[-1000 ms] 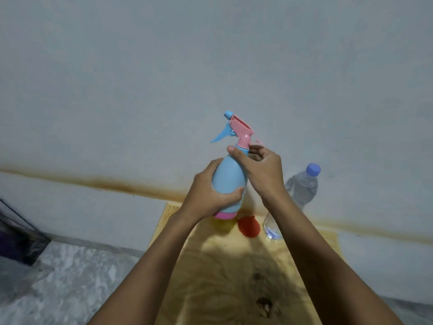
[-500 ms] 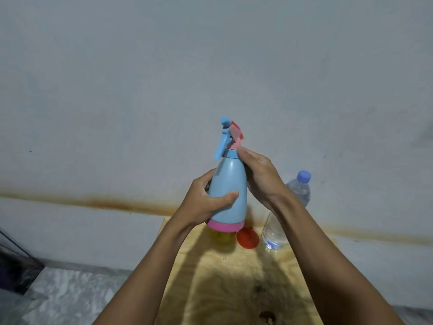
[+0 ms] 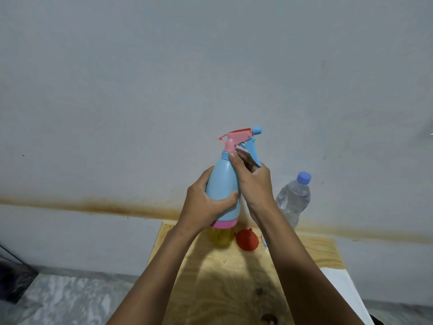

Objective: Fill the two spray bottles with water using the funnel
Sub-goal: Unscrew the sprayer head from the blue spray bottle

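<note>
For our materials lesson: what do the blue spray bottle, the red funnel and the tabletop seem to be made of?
Blue spray bottle: likely opaque plastic, smooth with a soft sheen.
Red funnel: probably plastic too, uniformly coloured, matte.
Tabletop: looks like pale unfinished plywood, with visible grain.

- You cannot see most of the yellow bottle (image 3: pixel 221 238): the blue spray bottle (image 3: pixel 222 184) and your left hand (image 3: pixel 203 205) cover all but its lower part.
- Your right forearm (image 3: pixel 288 249) hides the base of the water bottle (image 3: pixel 294 200).
- Your right hand (image 3: pixel 254 181) covers the blue trigger's lower end and part of the collar.
- The wooden board (image 3: pixel 323 252) runs off the bottom edge.
- A dark object (image 3: pixel 14 277) at the left edge is cut off and unidentifiable.
</note>
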`<state>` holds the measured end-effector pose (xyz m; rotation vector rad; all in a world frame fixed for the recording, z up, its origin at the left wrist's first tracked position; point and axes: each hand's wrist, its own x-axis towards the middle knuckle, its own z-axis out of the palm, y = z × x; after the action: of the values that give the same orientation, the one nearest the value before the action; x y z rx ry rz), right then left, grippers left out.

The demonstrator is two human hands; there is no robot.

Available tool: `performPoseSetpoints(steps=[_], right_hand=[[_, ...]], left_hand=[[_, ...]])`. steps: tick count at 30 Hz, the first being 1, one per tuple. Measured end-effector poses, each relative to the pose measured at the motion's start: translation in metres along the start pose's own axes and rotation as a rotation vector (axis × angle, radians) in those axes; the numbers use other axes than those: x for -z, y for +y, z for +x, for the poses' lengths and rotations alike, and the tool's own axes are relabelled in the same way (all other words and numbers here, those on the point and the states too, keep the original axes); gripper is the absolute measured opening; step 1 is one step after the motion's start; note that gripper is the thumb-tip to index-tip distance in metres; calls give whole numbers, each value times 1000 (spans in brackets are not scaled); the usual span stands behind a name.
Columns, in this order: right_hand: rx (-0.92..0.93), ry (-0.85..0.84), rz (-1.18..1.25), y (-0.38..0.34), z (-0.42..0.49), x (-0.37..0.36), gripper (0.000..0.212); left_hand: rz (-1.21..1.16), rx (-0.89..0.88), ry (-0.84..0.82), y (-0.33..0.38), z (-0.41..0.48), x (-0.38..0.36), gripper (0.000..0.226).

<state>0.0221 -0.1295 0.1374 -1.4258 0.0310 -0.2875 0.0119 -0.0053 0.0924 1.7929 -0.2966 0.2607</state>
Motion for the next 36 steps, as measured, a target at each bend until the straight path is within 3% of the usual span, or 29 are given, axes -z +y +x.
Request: performPoseSetpoints(steps=[2,7,11,19,22,27,36], right_hand=[[3,12,-2,3,1,-4,10],[-58,91,79,3,-3,-15,34],[-136,119,115,10,-3,-20,33],[95,203,-118,17,-10,-28,30],[144,207,-186,16,-11,-27,38],[151,180,-215,18,-9,-22,27],[159,184,-235,20,-9,-24,32]], left_hand=[[33,-16,20,-1,1,0,75],[67,-48,21,2,0,0,66],[61,-59,30,2,-1,0,61],[103,-96,55,-4,-3,3,55],[129,-100,71,-8,-4,1,59],[167,-105,72,-13,-6,-1,78],[213,-86,84,-22,-9,-6,79]])
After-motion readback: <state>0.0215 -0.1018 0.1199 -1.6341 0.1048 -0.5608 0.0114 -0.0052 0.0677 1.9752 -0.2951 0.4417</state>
